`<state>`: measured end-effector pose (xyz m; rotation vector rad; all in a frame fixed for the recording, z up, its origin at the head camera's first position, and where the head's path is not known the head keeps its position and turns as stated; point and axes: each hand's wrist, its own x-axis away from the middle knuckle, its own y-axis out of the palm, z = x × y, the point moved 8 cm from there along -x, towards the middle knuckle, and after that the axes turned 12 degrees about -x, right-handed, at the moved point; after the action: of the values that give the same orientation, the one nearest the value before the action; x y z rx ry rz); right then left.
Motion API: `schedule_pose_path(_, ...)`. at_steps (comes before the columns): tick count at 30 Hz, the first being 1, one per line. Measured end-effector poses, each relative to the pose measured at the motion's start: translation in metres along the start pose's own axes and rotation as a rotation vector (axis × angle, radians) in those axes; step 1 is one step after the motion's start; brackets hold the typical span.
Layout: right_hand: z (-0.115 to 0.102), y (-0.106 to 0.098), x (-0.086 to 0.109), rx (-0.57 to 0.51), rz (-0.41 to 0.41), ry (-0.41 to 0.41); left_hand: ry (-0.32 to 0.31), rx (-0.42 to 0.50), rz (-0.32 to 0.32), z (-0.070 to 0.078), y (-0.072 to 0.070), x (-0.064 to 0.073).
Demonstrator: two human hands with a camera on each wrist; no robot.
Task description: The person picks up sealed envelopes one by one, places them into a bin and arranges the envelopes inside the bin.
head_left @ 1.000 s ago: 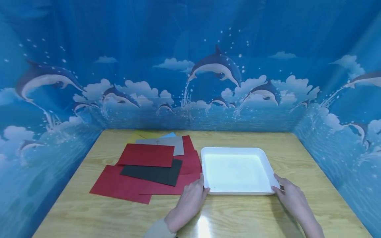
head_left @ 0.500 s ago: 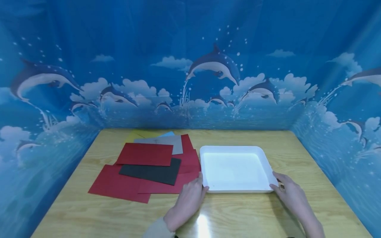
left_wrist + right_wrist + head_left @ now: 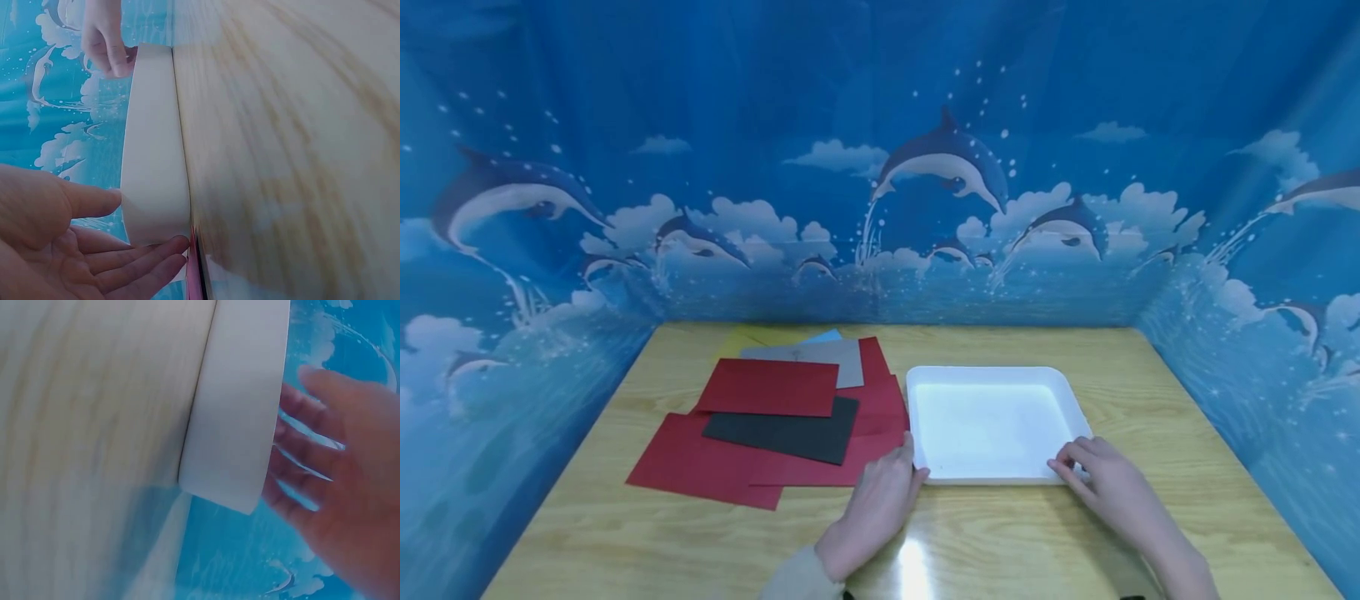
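A shallow white rectangular tray [image 3: 992,425] lies on the wooden table, right of a spread of coloured sheets. My left hand [image 3: 876,500] holds its near left corner, thumb at the front side and fingers along the left side. In the left wrist view the thumb [image 3: 97,201] touches the upper edge of the tray wall [image 3: 153,144]. Over the tray's near right corner is my right hand [image 3: 1101,475], fingers loosely bent and nothing seen in them. The right wrist view shows its fingers [image 3: 306,447] behind the tray wall [image 3: 234,406], partly hidden by it.
Left of the tray, red sheets [image 3: 700,458] overlap, with a black sheet [image 3: 790,429] and a smaller red piece [image 3: 767,387] on top. Behind are grey [image 3: 850,362], yellow [image 3: 737,337] and light blue [image 3: 823,337] sheets. A dolphin-print curtain [image 3: 880,292] encloses the table [image 3: 1000,550].
My right hand has let go of the tray's near right corner and shifted left, over the rim. The left hand keeps its hold; tray and sheets stay put.
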<state>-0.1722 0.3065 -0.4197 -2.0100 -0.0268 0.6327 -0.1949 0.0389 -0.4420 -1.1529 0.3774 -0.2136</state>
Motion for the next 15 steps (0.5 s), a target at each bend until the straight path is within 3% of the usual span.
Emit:
schedule_pose_path(6,-0.003,0.014,-0.001,0.086,-0.070,-0.084,0.008,-0.019,0.002,0.000,0.000,0.000)
schedule_pose_path(15,-0.009,0.012,-0.003,0.100,-0.007,-0.181,0.030,-0.049,-0.005,-0.002,-0.006,-0.001)
